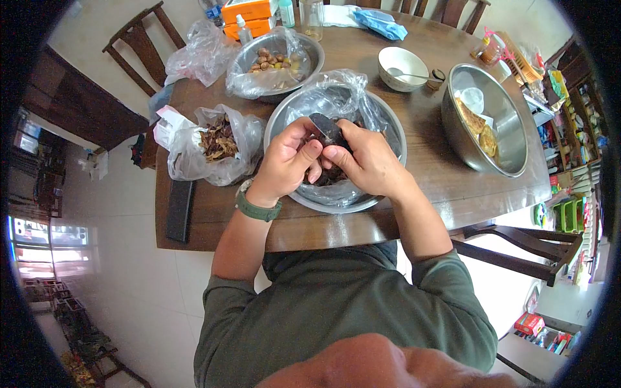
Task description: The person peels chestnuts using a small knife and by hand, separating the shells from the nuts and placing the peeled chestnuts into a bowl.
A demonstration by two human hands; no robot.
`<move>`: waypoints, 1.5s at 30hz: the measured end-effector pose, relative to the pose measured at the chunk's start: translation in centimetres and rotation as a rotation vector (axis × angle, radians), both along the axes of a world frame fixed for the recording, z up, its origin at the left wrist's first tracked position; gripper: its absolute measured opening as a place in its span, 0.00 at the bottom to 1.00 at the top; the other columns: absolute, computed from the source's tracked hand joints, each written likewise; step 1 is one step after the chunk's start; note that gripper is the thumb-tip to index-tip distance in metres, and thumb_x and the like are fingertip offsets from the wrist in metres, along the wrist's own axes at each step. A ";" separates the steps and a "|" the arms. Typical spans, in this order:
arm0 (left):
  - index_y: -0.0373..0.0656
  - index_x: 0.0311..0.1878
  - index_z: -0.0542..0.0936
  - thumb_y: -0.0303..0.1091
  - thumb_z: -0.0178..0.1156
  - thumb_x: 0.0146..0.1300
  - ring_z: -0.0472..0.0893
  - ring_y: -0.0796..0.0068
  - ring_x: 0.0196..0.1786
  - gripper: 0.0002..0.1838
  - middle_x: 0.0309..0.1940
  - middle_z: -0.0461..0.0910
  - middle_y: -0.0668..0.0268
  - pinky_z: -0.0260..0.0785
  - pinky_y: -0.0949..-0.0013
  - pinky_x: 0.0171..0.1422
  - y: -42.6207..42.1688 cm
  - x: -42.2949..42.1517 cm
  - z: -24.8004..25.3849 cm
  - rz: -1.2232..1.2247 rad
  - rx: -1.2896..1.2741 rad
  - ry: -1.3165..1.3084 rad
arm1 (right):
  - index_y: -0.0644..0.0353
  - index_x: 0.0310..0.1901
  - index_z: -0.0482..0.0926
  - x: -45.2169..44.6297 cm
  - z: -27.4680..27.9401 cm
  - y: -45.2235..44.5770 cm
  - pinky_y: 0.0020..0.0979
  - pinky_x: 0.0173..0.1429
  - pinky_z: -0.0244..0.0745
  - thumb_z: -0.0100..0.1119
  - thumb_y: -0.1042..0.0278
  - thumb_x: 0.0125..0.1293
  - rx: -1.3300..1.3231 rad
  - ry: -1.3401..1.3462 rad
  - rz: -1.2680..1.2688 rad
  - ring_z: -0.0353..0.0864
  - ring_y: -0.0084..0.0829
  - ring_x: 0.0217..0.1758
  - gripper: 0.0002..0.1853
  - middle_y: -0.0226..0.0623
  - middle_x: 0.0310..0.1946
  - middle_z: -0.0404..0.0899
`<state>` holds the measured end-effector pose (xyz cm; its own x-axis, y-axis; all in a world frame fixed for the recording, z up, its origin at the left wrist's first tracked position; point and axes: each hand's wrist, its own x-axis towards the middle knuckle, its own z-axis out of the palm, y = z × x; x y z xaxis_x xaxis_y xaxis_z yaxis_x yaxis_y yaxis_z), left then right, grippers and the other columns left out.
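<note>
Both hands are raised over a metal basin (400,139) lined with clear plastic, with dark brown pieces inside. My right hand (370,158) is closed around a dark tool with a flat blade (328,131), whose tip reaches toward my left hand. My left hand (291,155), with a green watch on its wrist, has its fingers curled beside the blade; what they hold, if anything, is too small to make out. Left of the basin, a plastic bag (184,155) holds brown peelings (218,139). Behind it, another lined basin holds round brown nuts (266,59).
A white bowl with a spoon (394,74) and a large steel bowl (511,145) with yellowish pieces stand to the right. A black phone-like slab (180,210) lies at the table's left edge. Orange boxes (249,14) and bottles stand at the back; wooden chairs surround the table.
</note>
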<state>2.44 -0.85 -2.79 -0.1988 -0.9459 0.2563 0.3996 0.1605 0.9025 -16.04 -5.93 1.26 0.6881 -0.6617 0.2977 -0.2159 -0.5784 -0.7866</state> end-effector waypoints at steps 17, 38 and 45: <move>0.36 0.57 0.70 0.36 0.57 0.72 0.77 0.81 0.30 0.17 0.37 0.78 0.64 0.71 0.79 0.27 -0.2 -0.4 -0.2 0.112 -0.079 -0.046 | 0.65 0.38 0.71 0.2 -0.2 0.0 0.47 0.41 0.74 0.58 0.59 0.69 0.005 0.021 -0.037 0.79 0.60 0.41 0.15 0.57 0.31 0.79; 0.39 0.50 0.76 0.37 0.65 0.65 0.75 0.84 0.26 0.16 0.36 0.79 0.69 0.69 0.79 0.29 0.0 0.2 0.0 0.007 -0.101 0.006 | 0.62 0.43 0.75 0.1 -0.2 0.3 0.39 0.43 0.75 0.58 0.58 0.70 0.066 -0.087 0.097 0.82 0.50 0.37 0.14 0.47 0.30 0.81; 0.37 0.48 0.79 0.39 0.68 0.62 0.78 0.84 0.30 0.17 0.37 0.80 0.69 0.72 0.81 0.32 0.0 0.5 -0.3 0.036 -0.094 -0.027 | 0.62 0.41 0.77 0.0 0.8 0.6 0.38 0.42 0.75 0.57 0.58 0.71 0.063 -0.051 0.120 0.82 0.48 0.35 0.14 0.44 0.30 0.82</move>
<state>2.92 -0.85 -3.08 -0.1730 -0.9248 0.3388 0.3675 0.2585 0.8934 -16.07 -5.31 2.06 0.7482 -0.5945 0.2947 -0.1070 -0.5465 -0.8306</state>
